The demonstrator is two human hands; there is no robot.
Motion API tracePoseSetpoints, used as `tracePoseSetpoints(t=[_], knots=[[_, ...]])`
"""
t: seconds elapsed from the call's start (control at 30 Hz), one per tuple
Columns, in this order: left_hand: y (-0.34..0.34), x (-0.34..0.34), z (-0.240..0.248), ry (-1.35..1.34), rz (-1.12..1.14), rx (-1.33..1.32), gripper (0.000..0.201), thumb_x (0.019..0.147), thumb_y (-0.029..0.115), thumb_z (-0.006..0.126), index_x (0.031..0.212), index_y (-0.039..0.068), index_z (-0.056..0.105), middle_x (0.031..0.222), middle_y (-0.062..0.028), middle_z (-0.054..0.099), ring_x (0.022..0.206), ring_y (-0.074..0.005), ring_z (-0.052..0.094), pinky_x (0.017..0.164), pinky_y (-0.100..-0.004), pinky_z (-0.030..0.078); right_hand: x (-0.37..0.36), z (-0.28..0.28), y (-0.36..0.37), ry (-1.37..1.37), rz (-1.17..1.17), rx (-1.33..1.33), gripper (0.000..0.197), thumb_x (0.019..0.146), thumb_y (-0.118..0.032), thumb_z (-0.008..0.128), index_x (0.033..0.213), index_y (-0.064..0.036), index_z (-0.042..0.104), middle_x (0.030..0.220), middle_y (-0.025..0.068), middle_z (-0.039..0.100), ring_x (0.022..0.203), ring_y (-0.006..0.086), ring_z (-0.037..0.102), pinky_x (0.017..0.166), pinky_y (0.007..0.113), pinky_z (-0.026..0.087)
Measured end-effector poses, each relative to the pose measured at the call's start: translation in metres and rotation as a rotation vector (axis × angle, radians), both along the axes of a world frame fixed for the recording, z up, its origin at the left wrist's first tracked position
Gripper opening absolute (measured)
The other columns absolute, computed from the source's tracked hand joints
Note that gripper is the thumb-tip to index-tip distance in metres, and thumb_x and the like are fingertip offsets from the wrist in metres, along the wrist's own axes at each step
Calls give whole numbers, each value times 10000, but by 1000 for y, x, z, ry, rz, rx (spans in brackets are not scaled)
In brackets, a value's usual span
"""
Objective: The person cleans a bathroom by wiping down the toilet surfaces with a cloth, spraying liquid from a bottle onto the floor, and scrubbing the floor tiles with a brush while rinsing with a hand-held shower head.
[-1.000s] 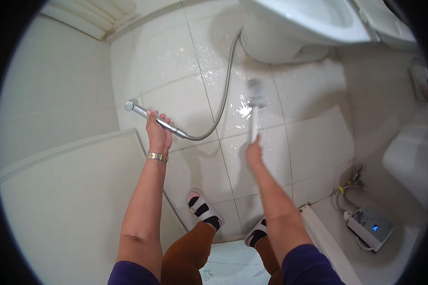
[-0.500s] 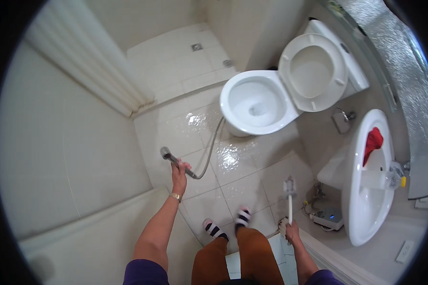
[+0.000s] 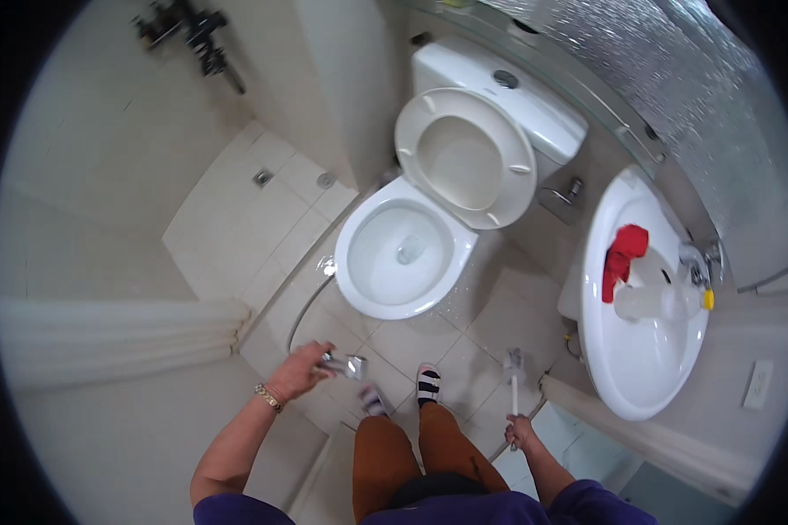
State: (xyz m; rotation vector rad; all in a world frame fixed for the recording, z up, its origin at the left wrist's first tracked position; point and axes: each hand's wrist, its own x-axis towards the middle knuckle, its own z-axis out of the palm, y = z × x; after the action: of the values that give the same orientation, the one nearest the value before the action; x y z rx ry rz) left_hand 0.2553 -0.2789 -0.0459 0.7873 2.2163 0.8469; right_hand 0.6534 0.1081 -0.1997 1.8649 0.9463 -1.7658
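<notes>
My left hand (image 3: 298,372) is closed round the handle of a chrome hand sprayer (image 3: 352,367). The sprayer's head points to the right, above the tiles near my feet. Its grey hose (image 3: 299,319) curves up from my hand toward the base of the white toilet (image 3: 348,284). On the right, low by the doorway, my right hand (image 3: 518,430) grips the white handle of a toilet brush (image 3: 514,385). The brush's head is down over the floor, and whether it touches the tiles I cannot tell. The toilet seat (image 3: 411,144) stands raised against the tank (image 3: 547,118).
A white sink (image 3: 626,385) at right holds a red cloth (image 3: 623,254) and a clear bottle with a yellow cap (image 3: 707,300). A shower curtain (image 3: 123,341) hangs at left. The floor tiles (image 3: 411,341) look wet. A raised ledge (image 3: 280,289) borders the shower area.
My view has turned and come nearer the toilet. The sprayer has swung from pointing up-left to pointing right. My feet have shifted, and the brush stays in my right hand.
</notes>
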Motion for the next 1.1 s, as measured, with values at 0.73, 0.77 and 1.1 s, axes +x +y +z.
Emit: tracePoseSetpoints(t=[0.73, 0.77, 1.1], knots=[[140, 95, -155, -357, -1475, -321, 371, 843, 277, 600, 1096, 19, 516, 905, -199, 596, 870, -356, 575, 762, -405, 446, -97, 6, -462, -190, -1316, 146, 127, 860, -134, 458, 900, -14, 447, 595, 37, 423, 442, 111, 401, 355, 270, 329], [134, 105, -164, -339, -1498, -330, 371, 843, 277, 600, 1096, 19, 516, 905, -199, 596, 870, -356, 575, 762, -405, 446, -99, -4, -472, -177, -1343, 142, 127, 860, -134, 458, 900, -14, 447, 595, 37, 423, 442, 111, 401, 355, 270, 329], [46, 167, -301, -290, -1730, -354, 314, 851, 272, 583, 1055, 44, 513, 884, -180, 601, 843, -358, 576, 745, -397, 448, -100, -171, -513, -151, -1359, 189, 264, 859, -120, 435, 1089, 11, 452, 695, 169, 548, 591, 240, 591, 443, 356, 448]])
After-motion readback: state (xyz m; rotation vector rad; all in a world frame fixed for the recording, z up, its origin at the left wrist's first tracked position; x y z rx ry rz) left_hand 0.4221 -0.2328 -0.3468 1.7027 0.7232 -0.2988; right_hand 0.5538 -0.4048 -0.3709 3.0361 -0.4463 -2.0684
